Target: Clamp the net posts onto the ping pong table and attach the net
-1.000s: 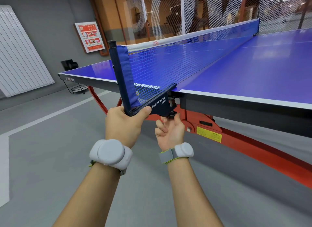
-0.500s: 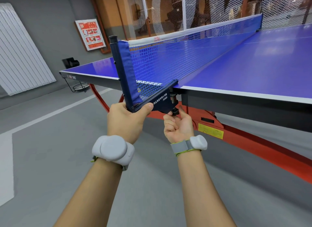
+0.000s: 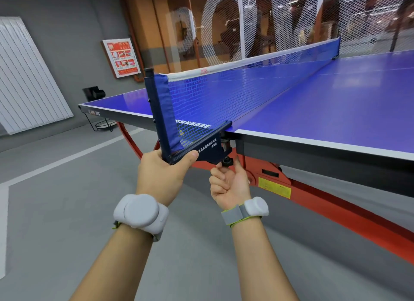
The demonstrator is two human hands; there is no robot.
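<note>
Grey floor (image 3: pixel 56 211) carried a white painted line (image 3: pixel 74 157). A white ribbed panel (image 3: pixel 29 81) leaned on the grey wall (image 3: pixel 74 31) at left. A red poster (image 3: pixel 122 57) hung on that wall. A black machine (image 3: pixel 94 93) sat behind the far corner, with a wire stand (image 3: pixel 102 125) below it. White mesh fencing (image 3: pixel 280 20) covered glass at the back.

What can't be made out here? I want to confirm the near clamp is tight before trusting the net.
- Head view: the clamp screw thread and its grip under the table are hidden by the bracket and right hand.
- The far post clamp is too small.
- The left hand covers the near post base.
</note>
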